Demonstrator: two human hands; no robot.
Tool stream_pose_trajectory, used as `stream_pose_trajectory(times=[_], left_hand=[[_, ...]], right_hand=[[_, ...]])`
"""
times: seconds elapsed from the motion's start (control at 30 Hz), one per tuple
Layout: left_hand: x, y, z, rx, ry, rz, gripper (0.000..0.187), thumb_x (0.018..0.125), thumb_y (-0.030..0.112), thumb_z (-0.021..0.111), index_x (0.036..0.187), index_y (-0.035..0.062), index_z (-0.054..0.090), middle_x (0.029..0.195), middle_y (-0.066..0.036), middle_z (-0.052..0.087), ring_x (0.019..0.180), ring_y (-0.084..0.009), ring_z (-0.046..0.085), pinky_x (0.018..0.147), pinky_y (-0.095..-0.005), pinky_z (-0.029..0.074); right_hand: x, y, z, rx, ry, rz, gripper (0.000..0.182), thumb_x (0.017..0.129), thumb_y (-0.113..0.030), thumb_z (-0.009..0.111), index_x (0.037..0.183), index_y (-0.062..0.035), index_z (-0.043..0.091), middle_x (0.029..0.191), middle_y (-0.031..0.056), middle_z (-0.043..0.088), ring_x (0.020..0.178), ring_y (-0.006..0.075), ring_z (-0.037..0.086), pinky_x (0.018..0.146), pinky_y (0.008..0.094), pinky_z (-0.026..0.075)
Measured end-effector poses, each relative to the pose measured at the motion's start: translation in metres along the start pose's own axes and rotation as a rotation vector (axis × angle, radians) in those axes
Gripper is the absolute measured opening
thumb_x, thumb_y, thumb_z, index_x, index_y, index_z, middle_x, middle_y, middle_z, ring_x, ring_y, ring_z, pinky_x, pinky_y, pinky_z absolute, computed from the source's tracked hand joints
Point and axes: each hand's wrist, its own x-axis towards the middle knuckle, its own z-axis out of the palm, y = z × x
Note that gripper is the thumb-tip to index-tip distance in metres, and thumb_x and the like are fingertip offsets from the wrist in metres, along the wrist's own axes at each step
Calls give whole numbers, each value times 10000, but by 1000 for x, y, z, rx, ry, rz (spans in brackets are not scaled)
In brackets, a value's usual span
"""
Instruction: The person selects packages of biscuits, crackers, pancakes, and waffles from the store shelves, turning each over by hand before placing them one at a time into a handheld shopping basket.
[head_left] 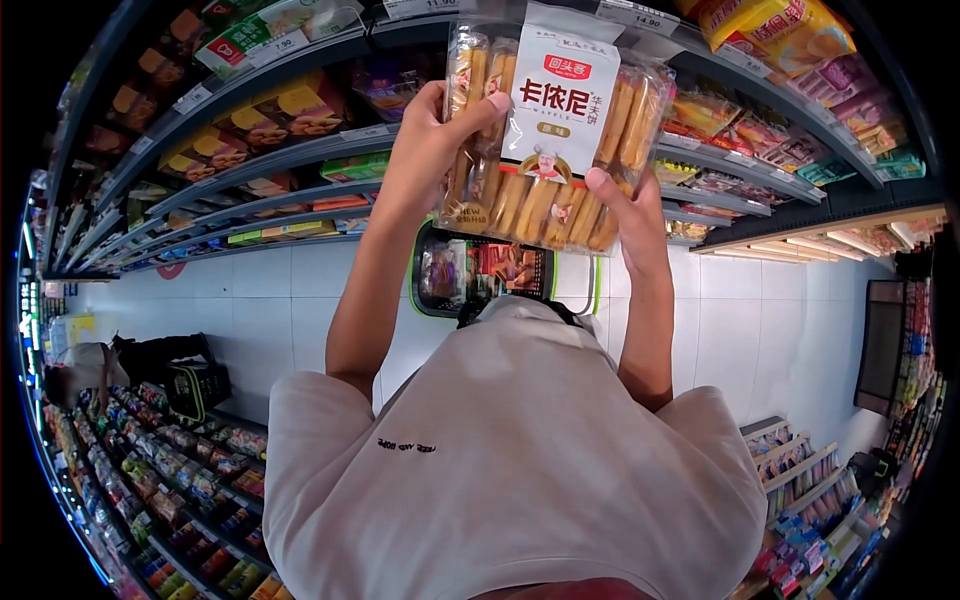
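Both hands hold up a clear plastic pack of waffles (560, 120) in front of the shelves. A white label with red and black print runs down its middle, and golden stick-shaped pieces show through the wrap. My left hand (430, 140) grips the left side, its thumb pressed on the front. At the lower right, my right hand (635, 215) is closed on the pack with its thumb near the label's bottom edge. The fingers behind the pack are mostly hidden. Below it, a green-rimmed shopping basket (413, 275) stands on the floor with packaged goods inside, partly covered.
Curved-looking shelves (290, 150) of packaged snacks with price tags span the front. Pale floor tiles (270, 290) lie between the aisles. To the left a person (95, 365) is near a black basket (195, 385). More snack racks (190, 480) stand at lower left.
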Motion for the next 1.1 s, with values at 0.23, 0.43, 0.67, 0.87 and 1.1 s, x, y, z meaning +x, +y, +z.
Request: stream_pose_trajectory(times=[0.23, 0.43, 0.67, 0.87, 1.1], left_hand=[[2, -6, -8, 98, -34, -24, 411, 815, 254, 687, 1086, -19, 541, 929, -87, 640, 831, -106, 606, 798, -251, 462], [2, -4, -9, 49, -43, 7, 516, 737, 269, 764, 1077, -31, 517, 940, -89, 606, 833, -118, 579, 777, -246, 449], [-6, 5, -6, 63, -86, 121, 501, 706, 157, 787, 1081, -11, 499, 953, -81, 597, 882, -124, 575, 809, -264, 451], [-11, 5, -13, 208, -205, 255, 526, 663, 111, 794, 1090, 29, 498, 957, -41, 559, 905, -124, 541, 829, -263, 434], [-13, -4, -24, 373, -284, 377, 546, 653, 108, 774, 1119, 31, 501, 946, -37, 543, 902, -119, 500, 839, -270, 403]], right_hand=[[-2, 2, 0, -46, -11, 11, 590, 771, -211, 736, 1243, 4, 456, 1144, 113, 578, 1064, 185, 552, 950, 323, 405], [-2, 6, -3, -91, -35, 18, 590, 776, -209, 736, 1241, 14, 450, 1152, 120, 576, 1064, 185, 551, 951, 324, 406], [-1, 9, -6, -102, -88, 33, 591, 741, -170, 768, 1211, 36, 473, 1128, 121, 590, 1037, 185, 565, 932, 321, 423], [1, 21, -14, -211, -62, 41, 515, 694, -103, 797, 1127, 24, 547, 1072, 109, 623, 978, 179, 590, 877, 304, 457], [3, 37, -16, -239, -17, 29, 151, 684, -88, 791, 678, 32, 701, 693, 91, 664, 722, 164, 631, 690, 271, 476]])
